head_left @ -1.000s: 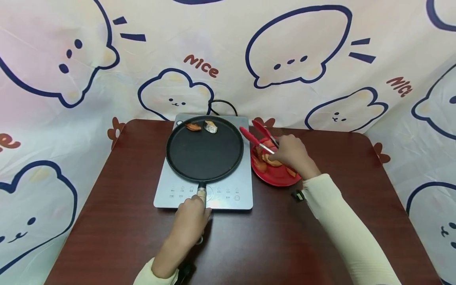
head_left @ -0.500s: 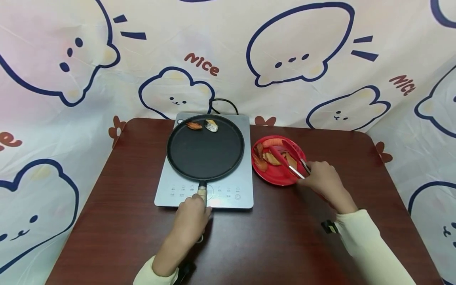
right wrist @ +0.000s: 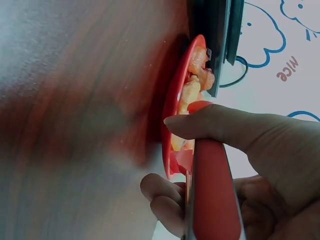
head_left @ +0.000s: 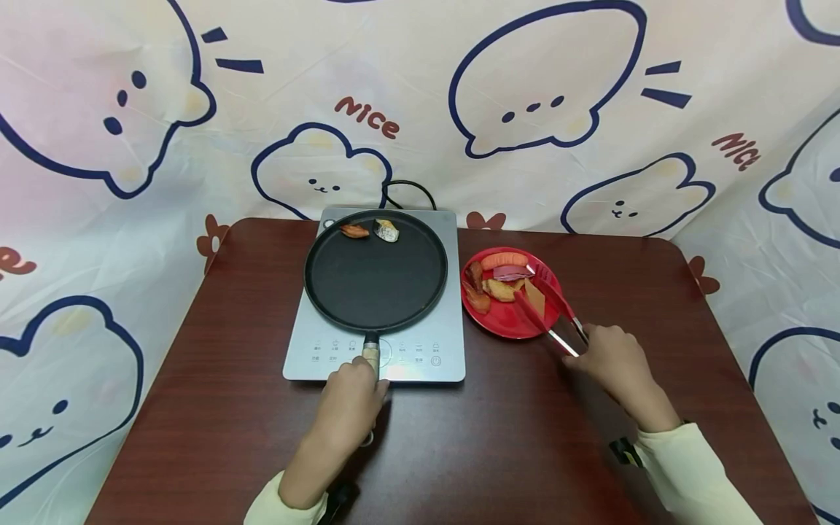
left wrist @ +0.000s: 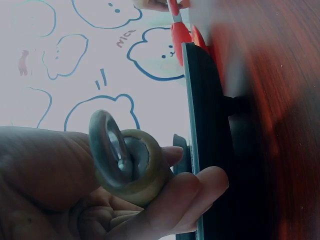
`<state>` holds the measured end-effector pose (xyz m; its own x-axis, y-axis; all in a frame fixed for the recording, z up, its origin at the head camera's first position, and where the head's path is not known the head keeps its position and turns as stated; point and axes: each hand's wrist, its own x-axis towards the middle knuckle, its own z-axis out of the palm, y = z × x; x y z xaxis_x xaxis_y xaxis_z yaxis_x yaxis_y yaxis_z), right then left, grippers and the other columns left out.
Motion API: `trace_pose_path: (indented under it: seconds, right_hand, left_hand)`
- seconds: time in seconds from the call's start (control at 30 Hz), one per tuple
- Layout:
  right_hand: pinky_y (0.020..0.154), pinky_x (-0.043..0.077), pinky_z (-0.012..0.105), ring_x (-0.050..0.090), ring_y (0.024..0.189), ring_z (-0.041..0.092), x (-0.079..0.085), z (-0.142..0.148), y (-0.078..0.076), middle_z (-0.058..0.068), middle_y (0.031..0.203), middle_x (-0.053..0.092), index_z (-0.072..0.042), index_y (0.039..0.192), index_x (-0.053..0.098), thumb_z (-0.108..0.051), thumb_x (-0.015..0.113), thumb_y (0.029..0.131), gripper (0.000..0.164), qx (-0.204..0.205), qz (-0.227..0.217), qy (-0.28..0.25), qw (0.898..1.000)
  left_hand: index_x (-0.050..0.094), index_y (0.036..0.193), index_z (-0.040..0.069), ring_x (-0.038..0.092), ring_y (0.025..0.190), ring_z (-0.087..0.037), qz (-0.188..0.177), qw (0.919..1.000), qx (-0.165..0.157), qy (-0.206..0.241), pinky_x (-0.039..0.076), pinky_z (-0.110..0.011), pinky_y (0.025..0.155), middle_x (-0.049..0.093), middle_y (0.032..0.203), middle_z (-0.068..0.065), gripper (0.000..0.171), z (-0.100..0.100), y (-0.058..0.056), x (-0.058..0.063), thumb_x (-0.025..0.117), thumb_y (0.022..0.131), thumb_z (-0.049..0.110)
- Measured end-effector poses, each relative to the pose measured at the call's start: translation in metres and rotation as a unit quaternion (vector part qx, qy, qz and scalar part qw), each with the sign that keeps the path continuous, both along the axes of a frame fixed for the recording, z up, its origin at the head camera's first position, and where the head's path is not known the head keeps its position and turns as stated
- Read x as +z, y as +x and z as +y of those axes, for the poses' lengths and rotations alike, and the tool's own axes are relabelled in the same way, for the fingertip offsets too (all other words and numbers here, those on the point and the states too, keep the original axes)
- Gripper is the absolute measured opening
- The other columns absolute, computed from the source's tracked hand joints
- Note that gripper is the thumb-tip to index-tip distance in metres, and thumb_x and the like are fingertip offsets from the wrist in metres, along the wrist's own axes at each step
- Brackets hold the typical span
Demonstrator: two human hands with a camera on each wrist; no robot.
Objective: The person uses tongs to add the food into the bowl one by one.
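Observation:
My left hand [head_left: 348, 408] grips the wooden handle [head_left: 371, 351] of a round black frying pan [head_left: 377, 284]. In the left wrist view, fingers wrap the handle beneath its metal hanging ring [left wrist: 107, 140]. My right hand [head_left: 617, 364] holds red-and-silver tongs [head_left: 563, 343] pointing down to a red plate [head_left: 508, 328]. The spread tips straddle a tan wedge-shaped piece [head_left: 534, 297]; whether they touch it I cannot tell. Also on the plate lie an orange sausage-like piece [head_left: 504, 260], a pinkish slice [head_left: 512, 273], a yellow piece [head_left: 500, 290] and brownish pieces [head_left: 477, 300].
The pan sits on a silver induction cooker [head_left: 426, 364] with a black cord [head_left: 420, 187] behind. Near the pan's far rim lie a brown-orange piece [head_left: 355, 231] and a silvery-skinned piece [head_left: 386, 231]. A printed cloth [head_left: 420, 73] hangs behind the brown table [head_left: 459, 452].
My right hand has drawn back rightward and toward the table's front, bringing the tongs' tips from beside the pan to the plate's right part. The left hand keeps its grip.

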<state>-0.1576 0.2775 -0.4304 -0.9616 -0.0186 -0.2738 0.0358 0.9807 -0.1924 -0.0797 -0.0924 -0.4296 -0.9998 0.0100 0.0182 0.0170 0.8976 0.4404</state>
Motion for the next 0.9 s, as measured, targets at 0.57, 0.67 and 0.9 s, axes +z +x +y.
trace_pose_path:
  seconds: [0.57,0.67,0.9]
  right_hand:
    - [0.047,0.042,0.037,0.052,0.055,0.025,-0.004,-0.008,0.013,0.012,0.067,0.058,0.003,0.089,0.062,-0.038,0.079,0.072,0.047,-0.018,0.017,0.037,0.999]
    - [0.047,0.044,0.039,0.052,0.055,0.025,-0.005,-0.012,0.014,0.012,0.068,0.058,0.003,0.09,0.062,-0.037,0.079,0.072,0.048,-0.018,0.017,0.047,0.999]
    - [0.045,0.042,0.036,0.05,0.053,0.024,-0.005,-0.018,0.015,0.011,0.064,0.056,0.003,0.085,0.062,-0.038,0.078,0.074,0.045,-0.012,0.013,0.05,0.999]
  left_hand:
    - [0.06,0.077,-0.007,0.057,0.051,-0.022,0.003,1.0,0.001,-0.002,0.047,-0.033,0.045,0.057,0.063,-0.011,0.027,0.001,0.0,0.0,0.078,0.078,0.013]
    - [0.06,0.077,-0.007,0.057,0.051,-0.021,0.005,1.0,0.0,-0.001,0.047,-0.033,0.045,0.057,0.063,-0.011,0.026,0.001,0.0,-0.001,0.077,0.078,0.013]
    - [0.06,0.076,-0.006,0.06,0.053,-0.025,0.011,0.9999,0.0,-0.005,0.048,-0.035,0.046,0.059,0.063,-0.013,0.026,0.001,0.0,-0.001,0.077,0.078,0.013]
